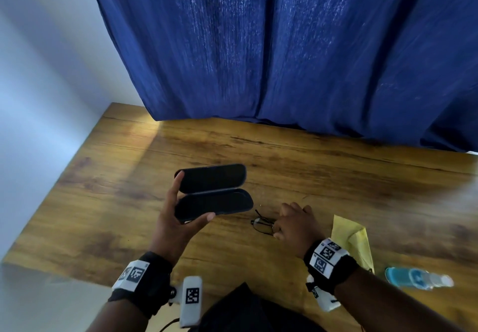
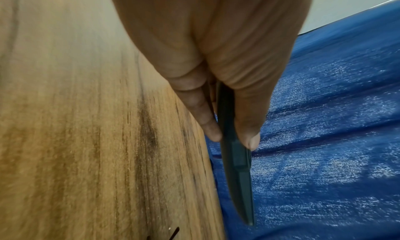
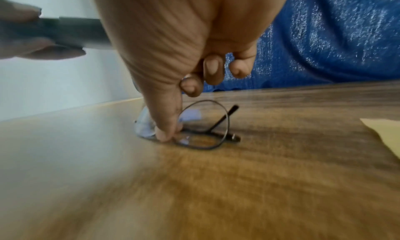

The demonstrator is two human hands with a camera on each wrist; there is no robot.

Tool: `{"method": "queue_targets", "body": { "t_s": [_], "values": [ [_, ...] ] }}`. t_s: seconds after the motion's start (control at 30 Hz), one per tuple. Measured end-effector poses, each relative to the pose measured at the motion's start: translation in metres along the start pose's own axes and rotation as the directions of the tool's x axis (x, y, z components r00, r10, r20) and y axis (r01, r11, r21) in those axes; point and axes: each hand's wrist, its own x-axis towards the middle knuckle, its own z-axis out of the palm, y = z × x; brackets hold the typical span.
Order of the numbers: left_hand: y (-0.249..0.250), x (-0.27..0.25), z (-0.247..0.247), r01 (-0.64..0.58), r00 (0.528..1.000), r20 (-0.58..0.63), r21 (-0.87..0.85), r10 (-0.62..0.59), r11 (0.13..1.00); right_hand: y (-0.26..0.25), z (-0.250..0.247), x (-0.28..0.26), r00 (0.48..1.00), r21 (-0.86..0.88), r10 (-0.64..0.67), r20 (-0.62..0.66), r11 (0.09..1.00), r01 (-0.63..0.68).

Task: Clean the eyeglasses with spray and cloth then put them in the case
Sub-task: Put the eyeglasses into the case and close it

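Left hand (image 1: 178,218) grasping open black hard-shell glasses case (image 1: 213,194), frame centre. Right hand (image 1: 294,224) pinching, apparently, thin dark-rimmed eyeglasses (image 1: 262,224) on wooden table (image 1: 336,176).

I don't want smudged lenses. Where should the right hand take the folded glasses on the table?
Pinch the glasses by the bridge or rim edge from above; they lie folded and flat on the table, so the lenses face up.

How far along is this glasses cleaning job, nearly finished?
Nearly. The yellow cloth and spray bottle lie set aside on the table, so cleaning looks over, though the pictures can't prove it. In hand: the left hand holds the case open, and the right hand pinches the folded eyeglasses, still on the wood. Left: putting them inside and closing it.
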Motion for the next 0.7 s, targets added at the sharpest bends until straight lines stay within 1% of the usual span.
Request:
{"method": "queue_targets", "body": {
  "t_s": [0.07, 0.13, 0.23, 0.27, 0.3, 0.33, 0.4, 0.43, 0.47, 0.53, 0.57, 0.63, 0.7],
  "values": [
    [0.001, -0.002, -0.001, -0.004, 1.000, 0.007, 0.003, 0.004, 1.000, -0.005, 0.007, -0.003, 0.999, -0.045, 0.032, -0.025, 0.998, -0.033],
    [0.001, -0.002, -0.003, -0.007, 1.000, 0.016, 0.001, 0.007, 1.000, -0.008, 0.010, -0.006, 0.997, -0.034, 0.048, -0.063, 0.998, -0.050],
    [0.003, -0.002, -0.006, -0.026, 0.999, 0.028, 0.008, 0.026, 1.000, -0.004, 0.000, -0.013, 0.990, 0.086, 0.086, -0.116, 0.993, -0.076],
    [0.003, -0.001, -0.006, -0.033, 0.999, 0.029, 0.007, 0.033, 0.999, -0.001, -0.008, -0.016, 0.982, 0.137, 0.107, -0.155, 0.987, -0.086],
    [0.004, -0.001, -0.006, -0.039, 0.999, 0.030, 0.002, 0.039, 0.999, 0.003, -0.017, -0.019, 0.965, 0.207, 0.132, -0.226, 0.975, -0.085],
    [0.006, 0.000, -0.006, -0.045, 0.999, 0.029, -0.005, 0.045, 0.999, 0.007, -0.029, -0.024, 0.931, 0.271, 0.153, -0.331, 0.961, -0.062],
    [0.010, 0.003, -0.005, -0.067, 0.997, 0.037, -0.015, 0.068, 0.998, 0.014, -0.058, -0.033, 0.809, 0.334, 0.190, -0.556, 0.943, 0.008],
    [0.014, 0.004, -0.003, -0.081, 0.996, 0.047, -0.020, 0.082, 0.996, 0.014, -0.074, -0.038, 0.754, 0.326, 0.184, -0.631, 0.945, 0.042],
    [0.017, 0.006, 0.000, -0.100, 0.993, 0.058, -0.029, 0.102, 0.995, 0.012, -0.091, -0.041, 0.717, 0.303, 0.151, -0.681, 0.949, 0.089],
    [0.024, 0.009, 0.006, -0.137, 0.986, 0.087, -0.050, 0.141, 0.989, -0.001, -0.123, -0.048, 0.678, 0.232, 0.036, -0.734, 0.952, 0.201],
    [0.027, 0.011, 0.010, -0.154, 0.982, 0.102, -0.053, 0.159, 0.987, -0.009, -0.135, -0.050, 0.675, 0.186, -0.028, -0.737, 0.952, 0.243],
    [0.035, 0.014, 0.019, -0.179, 0.974, 0.133, -0.061, 0.186, 0.982, -0.024, -0.147, -0.049, 0.690, 0.092, -0.145, -0.709, 0.951, 0.295],
    [0.044, 0.016, 0.027, -0.202, 0.967, 0.140, -0.086, 0.213, 0.976, -0.036, -0.148, -0.045, 0.700, 0.027, -0.217, -0.681, 0.947, 0.320]
  ]
}}
